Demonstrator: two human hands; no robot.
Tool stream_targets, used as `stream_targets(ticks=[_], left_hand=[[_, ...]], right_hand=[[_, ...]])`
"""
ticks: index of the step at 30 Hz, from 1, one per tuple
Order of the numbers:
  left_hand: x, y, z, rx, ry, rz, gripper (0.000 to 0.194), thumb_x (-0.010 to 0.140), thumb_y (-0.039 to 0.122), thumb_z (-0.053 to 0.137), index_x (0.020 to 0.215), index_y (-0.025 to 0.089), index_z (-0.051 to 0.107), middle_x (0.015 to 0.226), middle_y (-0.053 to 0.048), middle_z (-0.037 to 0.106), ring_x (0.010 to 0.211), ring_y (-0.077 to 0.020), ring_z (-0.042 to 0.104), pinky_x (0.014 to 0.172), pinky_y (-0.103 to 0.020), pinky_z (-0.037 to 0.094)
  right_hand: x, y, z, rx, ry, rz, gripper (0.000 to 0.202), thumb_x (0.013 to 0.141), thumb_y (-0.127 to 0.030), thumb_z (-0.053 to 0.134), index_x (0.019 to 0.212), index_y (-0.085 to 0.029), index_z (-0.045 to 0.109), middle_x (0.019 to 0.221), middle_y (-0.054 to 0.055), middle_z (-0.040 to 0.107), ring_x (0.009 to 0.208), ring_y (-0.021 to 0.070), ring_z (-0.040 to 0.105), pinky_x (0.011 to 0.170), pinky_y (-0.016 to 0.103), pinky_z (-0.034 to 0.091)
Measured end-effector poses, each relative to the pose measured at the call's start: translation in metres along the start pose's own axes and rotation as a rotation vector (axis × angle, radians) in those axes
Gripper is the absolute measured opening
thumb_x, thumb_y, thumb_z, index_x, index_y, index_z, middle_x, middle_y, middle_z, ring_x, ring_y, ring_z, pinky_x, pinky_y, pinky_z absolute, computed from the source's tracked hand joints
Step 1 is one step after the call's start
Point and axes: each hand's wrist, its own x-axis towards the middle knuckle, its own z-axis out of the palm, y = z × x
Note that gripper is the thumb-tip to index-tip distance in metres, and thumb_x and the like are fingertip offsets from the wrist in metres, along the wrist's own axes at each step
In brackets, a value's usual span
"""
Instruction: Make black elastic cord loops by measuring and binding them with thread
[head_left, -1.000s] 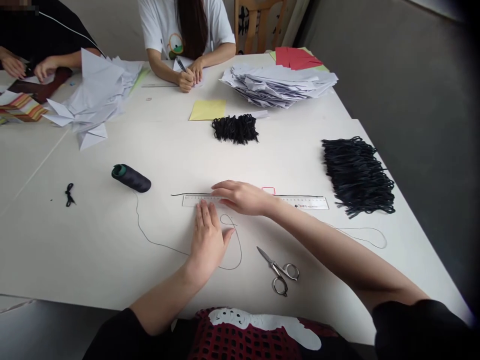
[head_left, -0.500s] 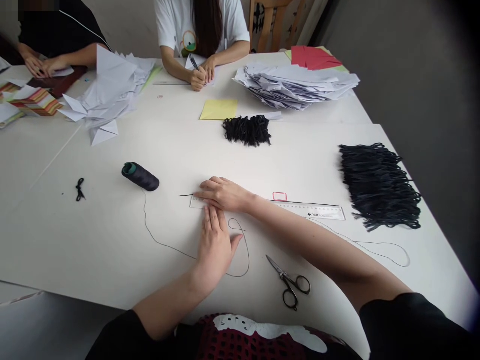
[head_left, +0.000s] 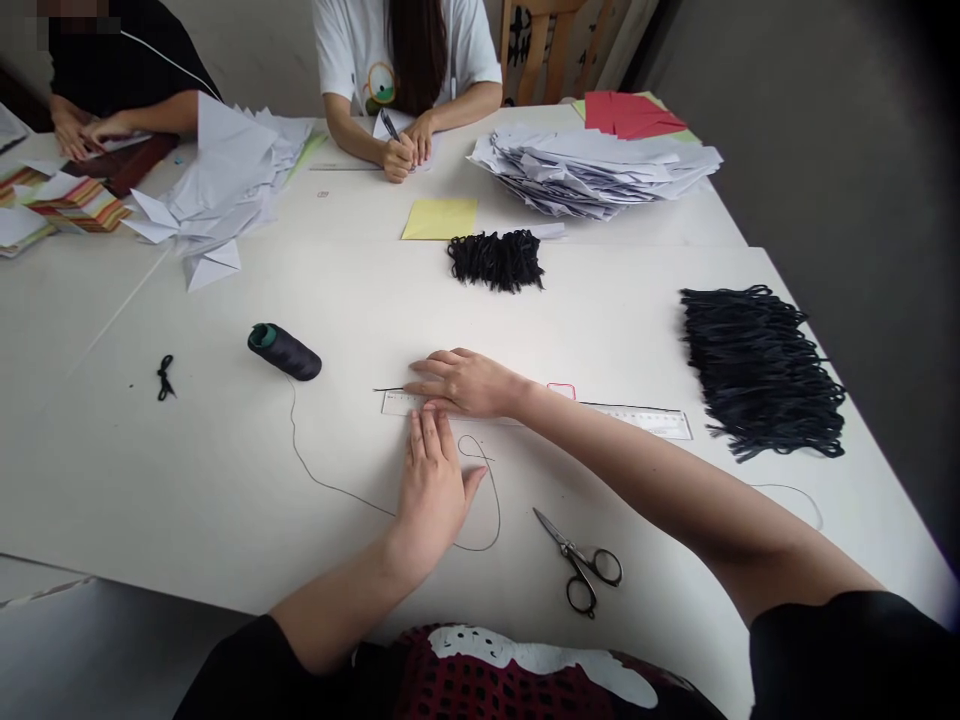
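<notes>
Black cord [head_left: 637,406] lies along the far edge of a clear ruler [head_left: 649,423], set crosswise on a white table [head_left: 360,300] before the person; its left end pokes out just past the ruler's. The left hand [head_left: 430,485] rests palm down, fingers nearly together and thumb out, fingertips on the ruler's near edge. The right hand [head_left: 471,384] reaches across over ruler and cord, fingers slightly spread; whether it pinches the cord underneath cannot be told. Scissors [head_left: 571,556] lie nearer the person. To the left, a spool [head_left: 291,355] on its side trails thin thread [head_left: 337,488] toward the left hand. Black loops lie in a large bundle [head_left: 761,370] at right and a smaller bundle [head_left: 496,260] beyond the hands.
</notes>
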Motion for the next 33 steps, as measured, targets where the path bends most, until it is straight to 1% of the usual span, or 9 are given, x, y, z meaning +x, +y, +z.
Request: stream_targets(ticks=[5, 11, 17, 23, 29, 33], left_hand=[[0.0, 0.0, -0.001, 0.026, 0.012, 0.007, 0.083, 0.091, 0.048, 0.054, 0.147, -0.008, 0.03, 0.153, -0.035, 0.028, 0.145, -0.0433, 0.023, 0.113, -0.054, 0.034], [0.001, 0.001, -0.006, 0.064, -0.018, 0.016, 0.084, 0.091, 0.047, 0.056, 0.147, -0.009, 0.03, 0.153, -0.035, 0.025, 0.144, -0.0436, 0.024, 0.113, -0.053, 0.034], [0.002, 0.004, -0.009, 0.084, -0.034, -0.001, 0.083, 0.09, 0.046, 0.058, 0.146, -0.01, 0.032, 0.153, -0.035, 0.026, 0.144, -0.0432, 0.025, 0.113, -0.05, 0.034], [0.002, 0.004, -0.009, 0.089, -0.035, 0.001, 0.084, 0.09, 0.046, 0.058, 0.146, -0.01, 0.031, 0.153, -0.035, 0.025, 0.144, -0.0432, 0.025, 0.113, -0.05, 0.034], [0.002, 0.002, -0.006, 0.063, -0.023, 0.005, 0.082, 0.09, 0.047, 0.057, 0.146, -0.009, 0.033, 0.153, -0.035, 0.027, 0.144, -0.0437, 0.026, 0.112, -0.051, 0.034], [0.002, 0.002, -0.006, 0.073, -0.018, 0.013, 0.083, 0.09, 0.047, 0.057, 0.144, -0.011, 0.034, 0.151, -0.037, 0.028, 0.143, -0.0447, 0.028, 0.111, -0.052, 0.036]], right_hand=[[-0.016, 0.005, -0.002, 0.025, 0.015, -0.004, 0.045, 0.103, -0.044, 0.036, 0.136, -0.023, 0.057, 0.144, 0.011, 0.051, 0.127, 0.0283, 0.049, 0.102, 0.044, 0.044], [-0.026, 0.005, -0.005, 0.061, 0.014, 0.029, 0.044, 0.102, -0.045, 0.04, 0.136, -0.023, 0.057, 0.145, 0.009, 0.05, 0.131, 0.0265, 0.047, 0.107, 0.044, 0.041], [-0.029, 0.001, 0.0, 0.111, 0.056, 0.082, 0.044, 0.1, -0.046, 0.043, 0.135, -0.024, 0.058, 0.147, 0.009, 0.048, 0.134, 0.0268, 0.043, 0.111, 0.046, 0.035], [-0.03, 0.0, 0.001, 0.201, 0.046, 0.115, 0.042, 0.101, -0.045, 0.043, 0.134, -0.025, 0.059, 0.15, 0.008, 0.044, 0.137, 0.0272, 0.039, 0.113, 0.048, 0.031], [-0.029, -0.004, 0.002, 0.157, 0.064, 0.129, 0.043, 0.101, -0.045, 0.043, 0.135, -0.024, 0.059, 0.149, 0.009, 0.045, 0.136, 0.0271, 0.04, 0.114, 0.047, 0.03], [-0.028, -0.006, 0.003, 0.116, 0.068, 0.129, 0.045, 0.1, -0.046, 0.044, 0.136, -0.024, 0.058, 0.148, 0.009, 0.046, 0.135, 0.0276, 0.041, 0.113, 0.046, 0.032]])
